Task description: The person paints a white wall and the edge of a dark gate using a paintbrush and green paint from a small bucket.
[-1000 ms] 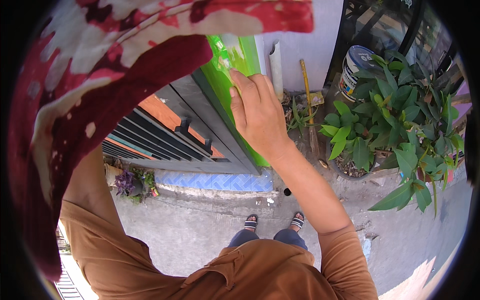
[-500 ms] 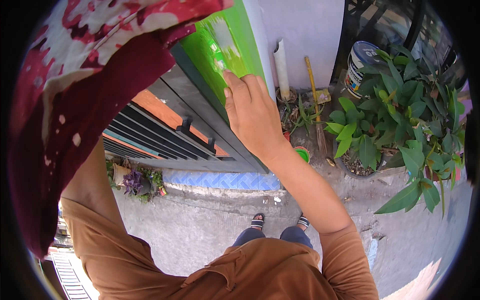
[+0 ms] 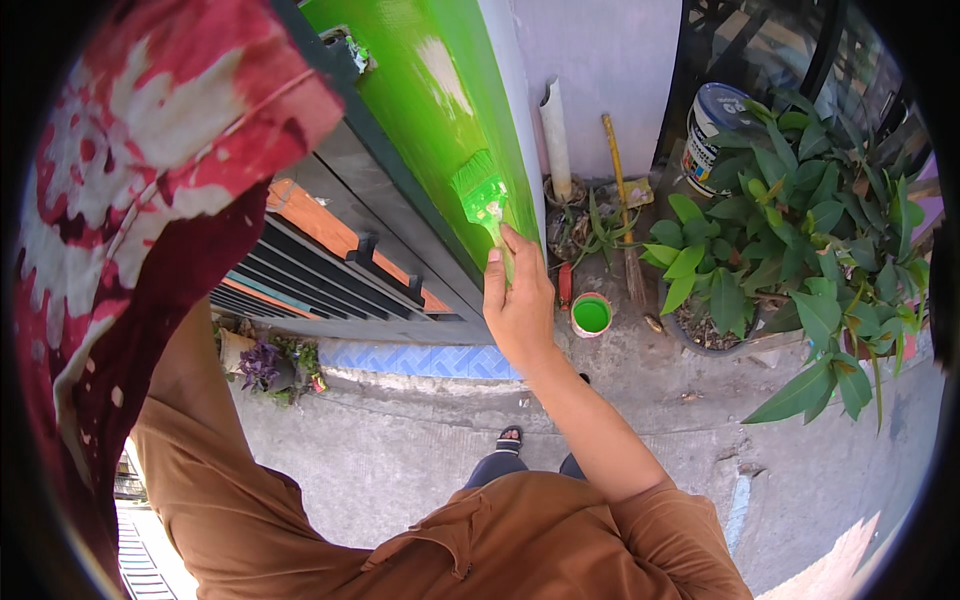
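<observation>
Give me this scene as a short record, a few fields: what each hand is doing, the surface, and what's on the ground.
right hand: right hand grips a paintbrush, bristles on the post
left hand: not visible; the raised arm is hidden behind a red and white cloth
surface: green post, one pale patch unpainted
ground: small cup of green paint, paint can, potted plant

Sunlight fell on a grey concrete floor with a blue tiled kerb. A pale grey wall rose behind leafy potted plants and a dark slatted gate.
</observation>
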